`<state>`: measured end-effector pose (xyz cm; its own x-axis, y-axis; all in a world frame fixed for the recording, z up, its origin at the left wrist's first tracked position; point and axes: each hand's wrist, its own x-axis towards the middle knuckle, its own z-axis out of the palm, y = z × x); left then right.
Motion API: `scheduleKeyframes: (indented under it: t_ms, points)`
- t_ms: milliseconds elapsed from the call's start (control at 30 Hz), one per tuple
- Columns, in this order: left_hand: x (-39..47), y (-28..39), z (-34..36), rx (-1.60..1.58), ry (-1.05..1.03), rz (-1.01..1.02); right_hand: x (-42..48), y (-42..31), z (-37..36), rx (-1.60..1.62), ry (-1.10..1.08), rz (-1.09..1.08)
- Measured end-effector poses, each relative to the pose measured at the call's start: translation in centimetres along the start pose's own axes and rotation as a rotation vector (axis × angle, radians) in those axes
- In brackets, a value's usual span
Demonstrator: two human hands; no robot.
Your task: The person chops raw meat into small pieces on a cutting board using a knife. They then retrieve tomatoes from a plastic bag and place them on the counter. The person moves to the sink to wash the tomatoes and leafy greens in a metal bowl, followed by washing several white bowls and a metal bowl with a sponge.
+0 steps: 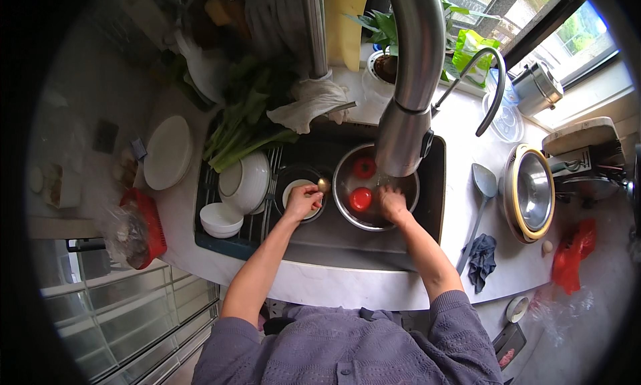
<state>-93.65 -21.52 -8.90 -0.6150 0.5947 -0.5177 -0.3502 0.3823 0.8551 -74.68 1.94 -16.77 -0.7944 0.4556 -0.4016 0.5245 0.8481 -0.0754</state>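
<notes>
My left hand (302, 203) grips a spoon (324, 185), its gold-coloured bowl pointing right, over a white bowl (292, 187) in the sink (320, 239). To the right, my right hand (392, 202) reaches into a steel basin (340, 212) of water, fingers spread near its right side; whether it touches anything under the water I cannot tell. Two tomatoes, one farther back (364, 168) and one nearer me (360, 199), lie in the basin left of that hand. The large pull-out faucet (400, 139) hangs over the basin's back edge.
White bowls (222, 219) and leafy greens (235, 129) rest on a rack at the sink's left. A white plate (168, 152) and a red basket (150, 229) stand farther left. At right are a spatula (484, 180), a dark cloth (482, 262), nested basins (550, 194) and an egg (547, 247).
</notes>
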Motion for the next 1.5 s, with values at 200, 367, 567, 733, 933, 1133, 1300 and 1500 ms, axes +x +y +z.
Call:
scheduleKeyframes:
  t_ms: [200, 367, 567, 733, 933, 1133, 1300, 1500]
  points:
    - [0.0, 1.7, 3.8, -0.053, -0.115, 0.045, 0.8, -0.4, -2.3, 1.077, 0.2, 0.431]
    - [0.2, 1.8, 6.9, 0.029, -0.227, 0.109, -2.3, -8.6, -8.3, 1.106, 0.568, -0.145]
    - [-1.7, 2.2, 8.5, 0.237, -0.213, 0.445, -4.2, -10.1, -9.8, 0.809, 0.668, -0.022]
    - [-2.6, 3.0, 6.9, 0.203, -0.445, 0.297, -2.1, -6.4, -9.3, 1.15, -0.093, 0.375]
    - [-2.7, 3.5, 6.3, 0.427, -0.227, 0.321, -0.3, -1.9, 0.7, 0.351, 0.467, 0.487]
    - [-3.4, 3.1, 5.7, 0.545, -0.263, 0.36, -4.4, -5.0, -8.6, 1.51, -0.079, -0.079]
    - [-3.5, 4.7, 6.4, 0.584, -0.435, 0.481, -7.5, -7.3, -10.0, 1.079, 0.081, -0.164]
    - [-5.6, 7.3, 8.2, 0.501, -0.259, 0.617, -6.4, -8.4, -10.7, 0.885, 0.603, 0.013]
